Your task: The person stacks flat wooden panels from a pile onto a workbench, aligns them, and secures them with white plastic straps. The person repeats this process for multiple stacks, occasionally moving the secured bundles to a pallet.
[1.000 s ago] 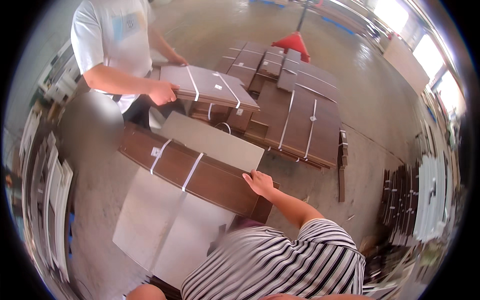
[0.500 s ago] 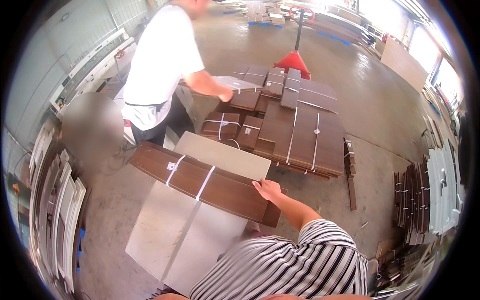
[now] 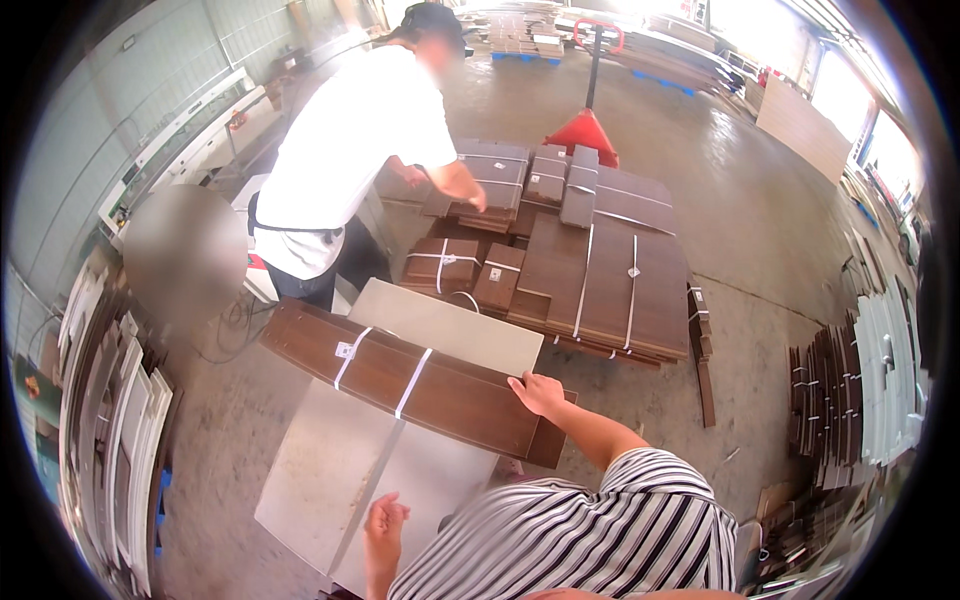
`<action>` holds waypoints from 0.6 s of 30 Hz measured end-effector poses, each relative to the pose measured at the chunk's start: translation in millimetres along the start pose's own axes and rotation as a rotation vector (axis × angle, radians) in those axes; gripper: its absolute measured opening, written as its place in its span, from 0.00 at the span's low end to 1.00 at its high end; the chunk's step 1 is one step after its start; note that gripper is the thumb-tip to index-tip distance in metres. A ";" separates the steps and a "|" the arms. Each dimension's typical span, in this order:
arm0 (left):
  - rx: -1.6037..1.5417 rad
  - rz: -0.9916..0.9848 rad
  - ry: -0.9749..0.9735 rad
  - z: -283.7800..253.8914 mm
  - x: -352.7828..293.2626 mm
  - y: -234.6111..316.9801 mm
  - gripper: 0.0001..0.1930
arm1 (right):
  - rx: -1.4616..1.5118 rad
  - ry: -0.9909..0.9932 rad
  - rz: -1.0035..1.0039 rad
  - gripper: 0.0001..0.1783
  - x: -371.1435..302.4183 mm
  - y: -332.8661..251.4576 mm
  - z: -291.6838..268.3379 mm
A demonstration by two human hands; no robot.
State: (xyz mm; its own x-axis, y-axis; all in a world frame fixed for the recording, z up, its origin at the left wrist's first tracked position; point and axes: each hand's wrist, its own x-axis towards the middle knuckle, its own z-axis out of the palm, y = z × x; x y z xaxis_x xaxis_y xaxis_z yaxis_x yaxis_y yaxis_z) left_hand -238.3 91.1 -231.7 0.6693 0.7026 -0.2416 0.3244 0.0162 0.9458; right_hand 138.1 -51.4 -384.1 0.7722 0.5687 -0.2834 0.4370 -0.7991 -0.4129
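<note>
A long bundle of dark brown boards (image 3: 410,375), tied with two white straps, lies across a pale grey table (image 3: 330,470). At the bundle's right end my right hand (image 3: 540,394) grips the far edge, its fingers curled over it. My left hand (image 3: 386,516) is raised over the near part of the table, fingers loosely apart, holding nothing. A small pale label (image 3: 345,350) sits by the left strap. Beyond the bundle, a cream panel (image 3: 450,320) shows on the table.
Past the table, strapped brown board bundles (image 3: 630,270) are stacked before a red pallet jack (image 3: 585,135). A co-worker in a white shirt (image 3: 340,150) leans over that stack from the left. Boards stand at left (image 3: 130,430) and right (image 3: 825,400).
My left hand has come into view over the table. The co-worker has leaned further right, and the board bundle under their hand now lies on the stack. My right hand stays on the bundle.
</note>
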 end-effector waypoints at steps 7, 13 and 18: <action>-0.193 -0.480 0.057 4.6 -22.9 -145.9 0.15 | -0.001 0.012 -0.003 0.36 1.3 2.4 2.9; -0.086 -0.442 0.055 8.2 -24.4 -161.4 0.18 | 0.001 0.007 0.002 0.35 2.2 0.9 1.6; -0.157 -0.428 0.104 10.1 -11.0 -147.7 0.19 | -0.012 -0.027 0.014 0.34 5.1 -0.9 -5.6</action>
State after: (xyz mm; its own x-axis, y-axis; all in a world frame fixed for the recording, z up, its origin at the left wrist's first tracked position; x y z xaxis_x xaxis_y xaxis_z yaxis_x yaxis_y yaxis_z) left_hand -286.9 73.7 -370.9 0.4245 0.6766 -0.6017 0.4459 0.4221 0.7893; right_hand 144.2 -48.9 -380.3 0.7654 0.5624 -0.3127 0.4320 -0.8093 -0.3980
